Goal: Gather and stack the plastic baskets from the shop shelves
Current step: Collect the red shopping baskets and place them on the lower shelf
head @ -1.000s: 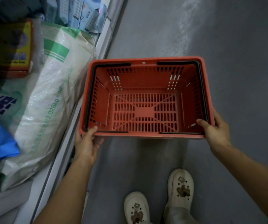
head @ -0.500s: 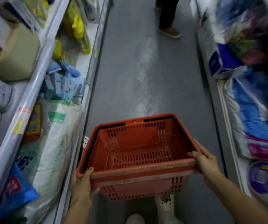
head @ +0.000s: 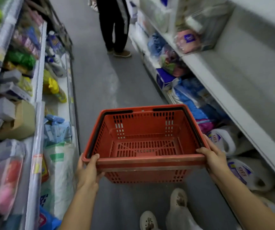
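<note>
— Grey aisle floor [head: 98, 83] runs between stocked white shop shelves [head: 38, 90] in the head view; a second person in dark trousers [head: 115, 25] stands farther up. What's carried?

— A red slotted plastic basket [head: 143, 141], black handles folded along its rim, held level above the floor.

— And the fingers?

— The left hand [head: 87, 171] curls over the near left corner, thumb on the rim. The right hand [head: 214, 157] grips the near right corner likewise. White clogs [head: 178, 199] stand below.
</note>
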The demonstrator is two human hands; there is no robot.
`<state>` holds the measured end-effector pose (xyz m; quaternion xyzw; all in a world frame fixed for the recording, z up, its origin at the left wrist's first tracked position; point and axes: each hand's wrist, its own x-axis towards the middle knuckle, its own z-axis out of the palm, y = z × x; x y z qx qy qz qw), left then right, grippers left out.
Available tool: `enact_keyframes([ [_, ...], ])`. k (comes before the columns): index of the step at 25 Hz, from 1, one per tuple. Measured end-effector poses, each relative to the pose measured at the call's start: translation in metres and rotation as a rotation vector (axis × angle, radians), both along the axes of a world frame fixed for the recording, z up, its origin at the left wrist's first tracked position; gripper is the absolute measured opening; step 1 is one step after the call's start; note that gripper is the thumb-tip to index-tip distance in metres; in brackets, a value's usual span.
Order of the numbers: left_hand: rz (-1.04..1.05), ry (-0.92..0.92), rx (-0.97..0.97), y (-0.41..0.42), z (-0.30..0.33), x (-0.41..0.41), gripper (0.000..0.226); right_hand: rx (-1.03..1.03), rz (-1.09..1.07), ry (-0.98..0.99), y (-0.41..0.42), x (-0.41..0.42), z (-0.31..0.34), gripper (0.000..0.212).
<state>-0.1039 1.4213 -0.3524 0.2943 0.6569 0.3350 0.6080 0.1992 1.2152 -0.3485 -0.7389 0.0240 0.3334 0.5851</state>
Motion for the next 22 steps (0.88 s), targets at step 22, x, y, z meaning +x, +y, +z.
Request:
enact_keyframes([
  [22, -0.985, -0.32, 0.046, -0.357, 0.068, 0.314, 0.045, 0.114, -1.09, -0.263, -0.502, -0.013, 0.073, 0.073],
])
